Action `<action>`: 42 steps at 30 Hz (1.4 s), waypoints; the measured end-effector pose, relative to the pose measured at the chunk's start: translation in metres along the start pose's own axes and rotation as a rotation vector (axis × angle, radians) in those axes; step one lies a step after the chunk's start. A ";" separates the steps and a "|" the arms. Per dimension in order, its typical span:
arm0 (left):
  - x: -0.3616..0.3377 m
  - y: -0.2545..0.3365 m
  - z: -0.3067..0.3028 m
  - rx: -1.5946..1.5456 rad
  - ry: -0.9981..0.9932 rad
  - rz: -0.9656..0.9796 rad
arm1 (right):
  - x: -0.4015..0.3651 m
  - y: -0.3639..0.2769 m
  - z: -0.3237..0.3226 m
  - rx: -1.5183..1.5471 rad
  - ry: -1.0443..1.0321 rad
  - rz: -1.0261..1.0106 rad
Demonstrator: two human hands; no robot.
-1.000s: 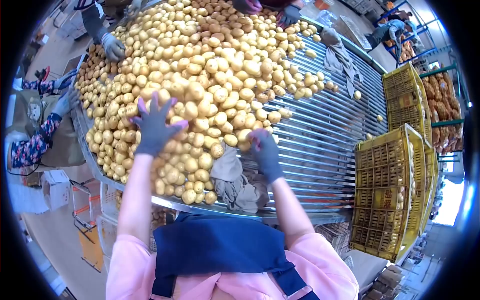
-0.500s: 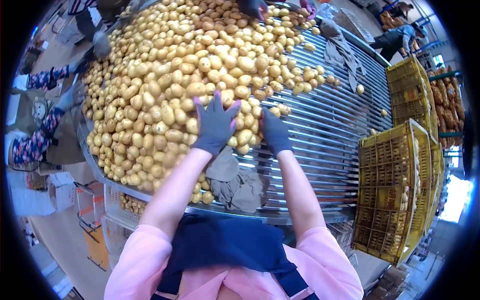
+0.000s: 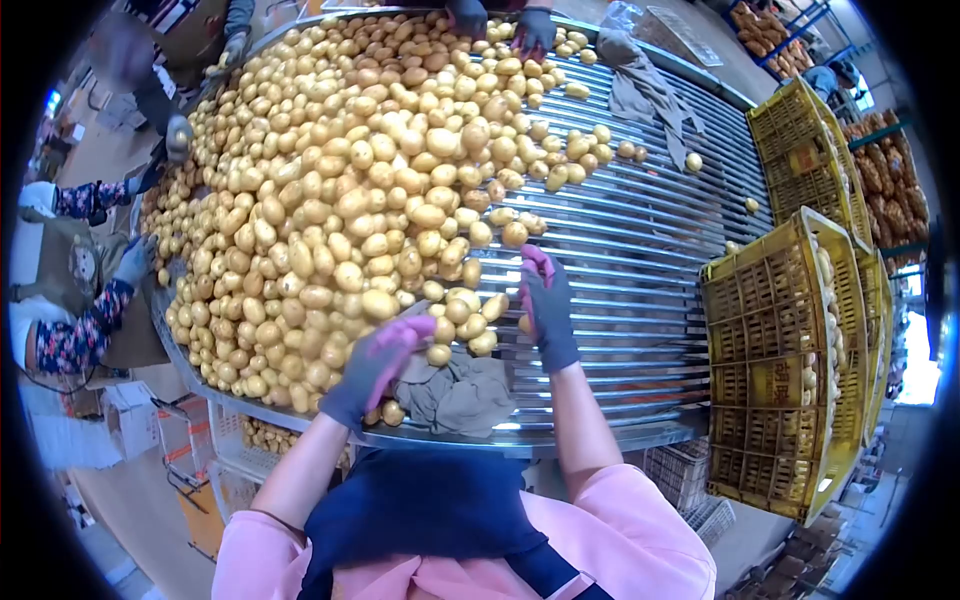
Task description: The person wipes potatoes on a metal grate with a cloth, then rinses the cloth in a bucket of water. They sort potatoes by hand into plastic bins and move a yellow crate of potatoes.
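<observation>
Many yellow potatoes [image 3: 340, 200] lie heaped over the left and middle of a metal roller table [image 3: 620, 260]. My left hand [image 3: 378, 365], in a grey and purple glove, is at the heap's near edge, its fingers apart and blurred; nothing shows in it. My right hand [image 3: 547, 305], gloved alike, is upright above the rollers, right of a small group of potatoes. Its fingers are bent, and a potato [image 3: 525, 323] shows at its left side; whether it is gripped is unclear. A grey cloth [image 3: 460, 395] lies between my hands at the near edge.
Yellow crates [image 3: 765, 370] holding potatoes stand at the right. Another cloth [image 3: 640, 90] lies on the far rollers. Gloved hands of a co-worker [image 3: 535, 33] are at the far edge. Other people's hands [image 3: 135, 262] reach in from the left. Several loose potatoes lie on the rollers.
My left hand has moved back and left from the potatoes toward the near edge. My right hand has come slightly nearer and turned. The co-worker's hands at the far edge have shifted.
</observation>
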State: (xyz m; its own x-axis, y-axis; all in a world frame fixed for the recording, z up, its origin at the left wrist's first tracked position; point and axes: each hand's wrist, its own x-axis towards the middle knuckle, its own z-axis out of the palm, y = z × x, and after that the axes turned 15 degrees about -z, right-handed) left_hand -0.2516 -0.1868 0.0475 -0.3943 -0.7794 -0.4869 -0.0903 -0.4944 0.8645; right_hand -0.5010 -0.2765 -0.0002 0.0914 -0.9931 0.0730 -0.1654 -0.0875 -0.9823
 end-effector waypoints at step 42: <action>0.078 0.021 0.080 -1.700 -0.146 -0.187 | 0.270 0.088 -0.226 -1.098 0.024 -0.154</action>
State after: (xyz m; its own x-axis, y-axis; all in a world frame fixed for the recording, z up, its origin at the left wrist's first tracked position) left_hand -0.3578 -0.2269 0.0378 -0.5748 -0.6769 -0.4598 0.8181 -0.4650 -0.3383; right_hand -0.7130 -0.5695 -0.0280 0.1686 -0.9659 0.1962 -0.9355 -0.2196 -0.2769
